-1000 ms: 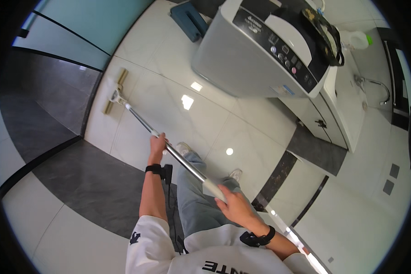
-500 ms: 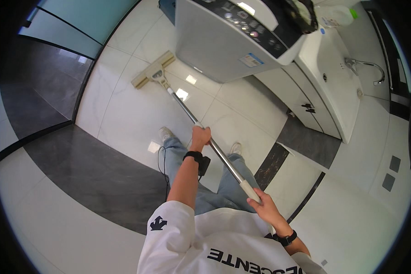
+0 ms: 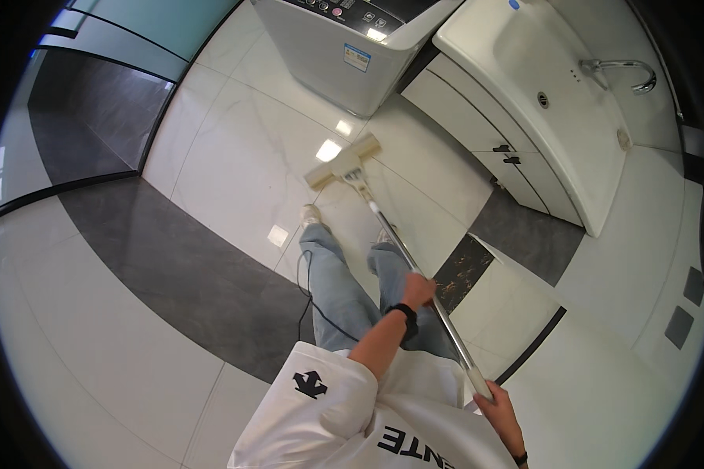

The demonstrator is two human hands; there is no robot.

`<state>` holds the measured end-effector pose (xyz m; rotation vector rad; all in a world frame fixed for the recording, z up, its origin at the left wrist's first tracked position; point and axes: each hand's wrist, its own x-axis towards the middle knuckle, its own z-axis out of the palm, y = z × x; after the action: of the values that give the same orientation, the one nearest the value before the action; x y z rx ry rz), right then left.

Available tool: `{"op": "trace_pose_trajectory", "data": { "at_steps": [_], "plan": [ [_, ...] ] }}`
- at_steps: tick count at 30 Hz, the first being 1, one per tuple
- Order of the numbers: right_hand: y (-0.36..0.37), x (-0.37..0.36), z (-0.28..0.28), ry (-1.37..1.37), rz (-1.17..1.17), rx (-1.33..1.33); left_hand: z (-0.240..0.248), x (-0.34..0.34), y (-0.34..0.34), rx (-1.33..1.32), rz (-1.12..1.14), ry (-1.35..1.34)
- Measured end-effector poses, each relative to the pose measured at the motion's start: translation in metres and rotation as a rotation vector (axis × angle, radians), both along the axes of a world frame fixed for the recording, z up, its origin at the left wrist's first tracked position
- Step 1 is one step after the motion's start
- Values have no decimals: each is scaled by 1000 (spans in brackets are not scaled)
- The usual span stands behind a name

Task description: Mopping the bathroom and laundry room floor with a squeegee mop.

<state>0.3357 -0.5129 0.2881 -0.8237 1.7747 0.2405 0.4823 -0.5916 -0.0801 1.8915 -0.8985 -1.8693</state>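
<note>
A sponge mop (image 3: pixel 455 336) with a silver pole slants across the view from upper left to lower right. Its wide cream head (image 3: pixel 343 162) rests on the white floor tiles ahead of my feet. Midway along the pole, my left hand (image 3: pixel 419 290) is wrapped round the metal, a black band on its wrist. Lower down, my right hand (image 3: pixel 499 408) grips the pale handle end beside my right hip, and that wrist also has a dark band. Part of the right fingers is hidden behind the handle.
A grey washing machine (image 3: pixel 328 66) stands ahead, with a white sink cabinet (image 3: pixel 485 133) and a curved tap (image 3: pixel 630 70) to its right. At left is a dark-framed glass partition (image 3: pixel 94 117). A black cable (image 3: pixel 301 289) hangs by my left leg.
The mop head has been drawn back toward me and to the right, away from the washing machine's foot. Both hands have moved down and right with the pole, and the view has shifted.
</note>
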Motion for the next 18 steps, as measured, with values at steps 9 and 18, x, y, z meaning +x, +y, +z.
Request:
{"op": "trace_pose_trajectory", "data": {
  "at_steps": [9, 18],
  "plan": [
    [24, -35, 43, 234, 198, -44, 68, -68, 32, 323, 102, 353],
    [-65, -11, -55, 9, 275, -41, 25, 43, -63, 416, 367, 288]
  ]
}}
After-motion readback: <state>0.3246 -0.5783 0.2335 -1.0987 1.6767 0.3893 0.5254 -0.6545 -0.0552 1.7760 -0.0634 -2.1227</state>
